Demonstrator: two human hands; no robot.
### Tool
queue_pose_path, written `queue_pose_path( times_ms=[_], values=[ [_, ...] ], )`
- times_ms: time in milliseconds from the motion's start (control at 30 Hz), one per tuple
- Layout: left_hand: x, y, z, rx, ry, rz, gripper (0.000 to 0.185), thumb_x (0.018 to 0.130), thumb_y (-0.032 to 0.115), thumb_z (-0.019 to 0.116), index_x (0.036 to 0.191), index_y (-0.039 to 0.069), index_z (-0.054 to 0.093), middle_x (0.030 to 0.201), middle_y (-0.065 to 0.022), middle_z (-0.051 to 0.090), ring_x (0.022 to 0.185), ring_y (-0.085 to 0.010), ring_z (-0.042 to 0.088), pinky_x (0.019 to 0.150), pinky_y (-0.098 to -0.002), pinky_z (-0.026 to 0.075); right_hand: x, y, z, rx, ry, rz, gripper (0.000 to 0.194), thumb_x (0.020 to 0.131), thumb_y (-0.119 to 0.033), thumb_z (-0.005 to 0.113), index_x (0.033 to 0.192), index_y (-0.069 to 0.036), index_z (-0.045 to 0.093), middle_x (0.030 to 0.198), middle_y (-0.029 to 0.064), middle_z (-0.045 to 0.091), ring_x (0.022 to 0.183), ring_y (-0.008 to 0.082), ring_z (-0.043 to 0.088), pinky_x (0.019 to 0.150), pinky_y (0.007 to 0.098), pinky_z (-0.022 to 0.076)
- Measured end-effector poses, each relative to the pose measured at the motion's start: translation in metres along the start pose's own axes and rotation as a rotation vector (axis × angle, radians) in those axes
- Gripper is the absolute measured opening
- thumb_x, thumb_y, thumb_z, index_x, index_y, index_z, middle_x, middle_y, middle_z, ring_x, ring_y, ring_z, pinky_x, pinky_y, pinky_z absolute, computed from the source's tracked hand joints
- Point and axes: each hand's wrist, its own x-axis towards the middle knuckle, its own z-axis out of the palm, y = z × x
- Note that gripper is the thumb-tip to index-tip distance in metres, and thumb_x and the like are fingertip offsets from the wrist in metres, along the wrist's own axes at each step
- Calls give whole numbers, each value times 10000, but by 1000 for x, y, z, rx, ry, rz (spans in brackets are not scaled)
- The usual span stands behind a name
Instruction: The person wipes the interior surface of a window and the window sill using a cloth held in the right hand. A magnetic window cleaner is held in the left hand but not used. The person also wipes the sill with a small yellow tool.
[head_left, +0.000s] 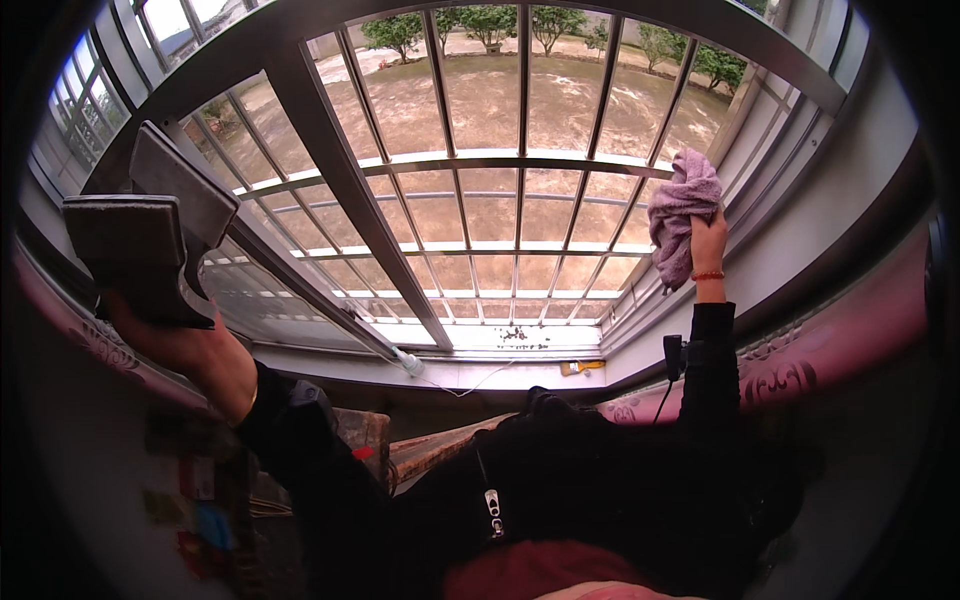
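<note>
My left hand (180, 341) is raised at the left, closed around a dark grey two-headed tool that looks like a double-sided magnetic window cleaner (124, 229); its second block (184, 184) lies close against the sliding window frame. My right hand (707, 238) grips a crumpled purple cloth (682, 214) at the right side of the window, near the white frame. Before me stands a metal-framed window (337, 187) with security bars (520, 202) outside it. The fingers of both hands are partly hidden.
On the white sill (480, 375) lie a yellow-handled brush (583, 367), a thin cord and a small pale bottle-like object (409, 361). Dark debris (517, 337) lies in the window track. Pink patterned curtain fabric (832, 337) hangs at the right. A worn wooden piece (442, 448) stands below the sill.
</note>
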Motion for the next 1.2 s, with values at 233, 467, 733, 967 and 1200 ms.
queue_pose_path(
  times_ms=[233,467,733,967,1200],
  values=[
    [-2,-3,0,40,-9,16,441,909,334,475,1239,44,451,1171,-130,513,1074,-233,530,920,-366,444,69,-71,92,-917,-594,-292,350,814,-125,487,1128,-249,582,1114,55,584,956,270,597,775,387,497],
    [4,-3,-1,122,-90,153,431,887,307,518,1222,38,478,1147,-116,533,1047,-239,549,891,-370,467,77,-25,124,-854,-503,-82,277,840,-158,462,1079,-188,599,994,114,641,914,303,619,725,426,508],
    [-5,4,7,66,37,65,402,926,312,424,1213,37,491,1163,-110,551,1038,-246,554,890,-369,441,-109,47,67,566,-303,999,371,858,-150,417,1167,18,536,1113,137,601,1005,258,584,852,357,464],
    [1,-4,-8,-43,-89,-43,457,900,219,521,1320,88,394,1295,-109,432,1178,-238,454,954,-365,416,38,-39,14,1127,-269,225,329,872,-85,494,1195,-19,498,1108,62,575,998,200,572,870,322,479],
    [-3,-15,2,28,-44,13,441,902,326,490,1254,61,469,1196,-122,521,1094,-241,524,938,-355,418,214,-107,112,-479,492,-292,524,836,-466,504,1141,-45,568,1221,175,533,1142,347,477,968,401,379]
  ],
)
